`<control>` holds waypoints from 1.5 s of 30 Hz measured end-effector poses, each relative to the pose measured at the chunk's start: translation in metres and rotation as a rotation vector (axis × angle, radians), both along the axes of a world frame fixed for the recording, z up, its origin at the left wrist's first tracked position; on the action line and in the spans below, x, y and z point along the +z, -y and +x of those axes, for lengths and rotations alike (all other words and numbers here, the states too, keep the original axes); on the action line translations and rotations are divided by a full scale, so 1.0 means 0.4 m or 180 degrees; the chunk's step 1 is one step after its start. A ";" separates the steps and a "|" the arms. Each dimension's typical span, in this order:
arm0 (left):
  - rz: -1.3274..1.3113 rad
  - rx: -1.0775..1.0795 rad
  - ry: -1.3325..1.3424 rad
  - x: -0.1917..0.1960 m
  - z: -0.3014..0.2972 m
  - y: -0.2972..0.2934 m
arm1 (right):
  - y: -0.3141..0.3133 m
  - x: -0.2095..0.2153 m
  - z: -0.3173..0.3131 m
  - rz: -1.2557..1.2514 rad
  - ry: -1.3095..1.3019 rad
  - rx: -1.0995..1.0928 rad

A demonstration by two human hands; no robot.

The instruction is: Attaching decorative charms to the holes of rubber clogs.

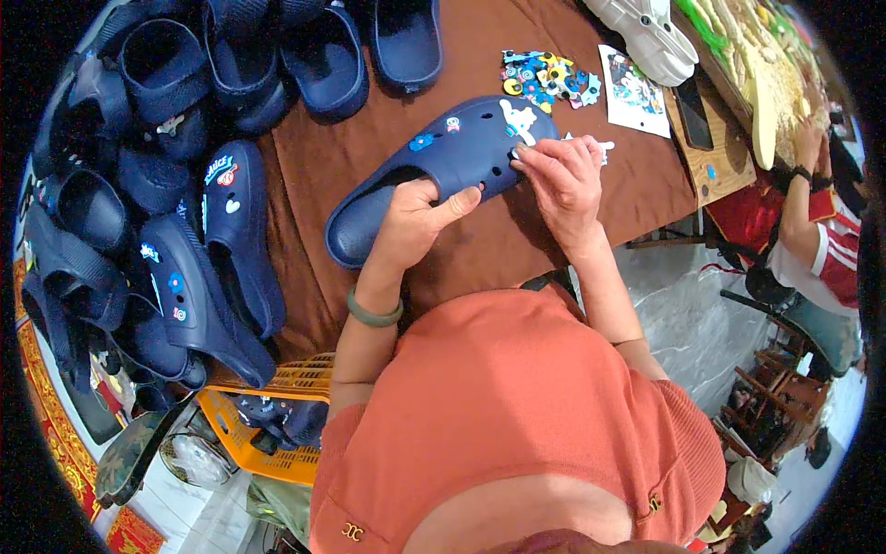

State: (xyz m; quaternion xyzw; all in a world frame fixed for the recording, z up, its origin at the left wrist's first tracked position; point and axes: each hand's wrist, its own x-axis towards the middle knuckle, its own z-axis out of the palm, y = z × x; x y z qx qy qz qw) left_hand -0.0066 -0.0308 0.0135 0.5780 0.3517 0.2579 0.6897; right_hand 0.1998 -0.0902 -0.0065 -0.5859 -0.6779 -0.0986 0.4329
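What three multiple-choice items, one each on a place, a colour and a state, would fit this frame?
1. Where does the pile of charms lie?
A. on the brown cloth, beyond the held clog
B. inside the yellow crate
C. on the person's lap

2. What colour is the clog in the hands?
A. white
B. navy blue
C. red

3. How is the clog held?
A. lying untouched on the cloth
B. left hand grips its side, right hand at its toe
C. hanging from one finger

Answers:
1 A, the bright charms sit on the cloth past the clog's toe.
2 B, it is dark blue like the clogs piled at the left.
3 B, the left thumb lies over its side while the right fingertips press at the front, by a white charm.
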 end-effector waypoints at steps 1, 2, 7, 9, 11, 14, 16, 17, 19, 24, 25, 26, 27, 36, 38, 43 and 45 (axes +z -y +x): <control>0.0034 0.0005 -0.0009 0.001 0.000 0.001 | 0.001 -0.002 -0.002 0.0024 0.0128 -0.0012; 0.0026 0.0008 -0.0008 0.000 0.001 0.001 | 0.003 -0.004 -0.004 0.0048 0.0255 -0.0024; 0.0021 -0.0049 0.0001 0.006 0.000 -0.001 | 0.012 -0.001 -0.015 -0.0013 0.0460 -0.0100; 0.0005 -0.0048 -0.0013 0.008 0.002 -0.001 | 0.018 0.009 -0.017 -0.0072 0.0534 -0.0125; -0.0014 -0.0043 -0.0032 0.009 0.002 -0.002 | 0.027 0.024 -0.020 -0.0333 0.0524 -0.0096; 0.0007 -0.0073 -0.0050 0.011 0.002 -0.004 | 0.035 0.041 -0.017 -0.0537 0.0493 -0.0027; 0.0148 -0.0079 -0.0138 0.017 0.004 -0.002 | 0.041 0.054 -0.020 -0.0610 0.0546 -0.0040; 0.0144 -0.0082 -0.0138 0.019 0.003 -0.002 | 0.041 0.060 -0.021 -0.0673 0.0600 -0.0051; 0.0195 -0.0123 -0.0386 0.022 0.004 -0.004 | 0.039 0.068 -0.019 -0.0731 0.0670 -0.0043; 0.0149 -0.0014 -0.0347 0.021 0.005 0.002 | 0.037 0.067 -0.025 -0.0879 0.0875 0.0021; 0.0145 -0.0026 -0.0490 0.025 0.003 0.001 | 0.036 0.065 -0.023 -0.0878 0.0883 -0.0003; 0.0153 -0.0048 -0.0480 0.025 0.002 0.000 | 0.034 0.065 -0.021 -0.0863 0.0845 0.0035; 0.0117 -0.0046 -0.0429 0.021 0.000 -0.001 | 0.033 0.063 -0.021 -0.0845 0.0806 0.0078; 0.0190 -0.0007 -0.0160 -0.006 -0.002 -0.004 | 0.033 0.073 -0.016 -0.0728 0.0789 0.0077; 0.0193 0.0009 -0.0130 -0.006 0.000 -0.003 | 0.025 0.069 0.016 -0.0704 0.0485 0.0201; 0.0191 0.0287 0.0024 -0.001 0.009 0.004 | -0.041 0.038 0.157 -0.0657 -0.0502 -0.0451; 0.0197 0.0324 0.0043 -0.001 0.011 0.003 | -0.089 -0.001 0.201 -0.0899 -0.0553 -0.0383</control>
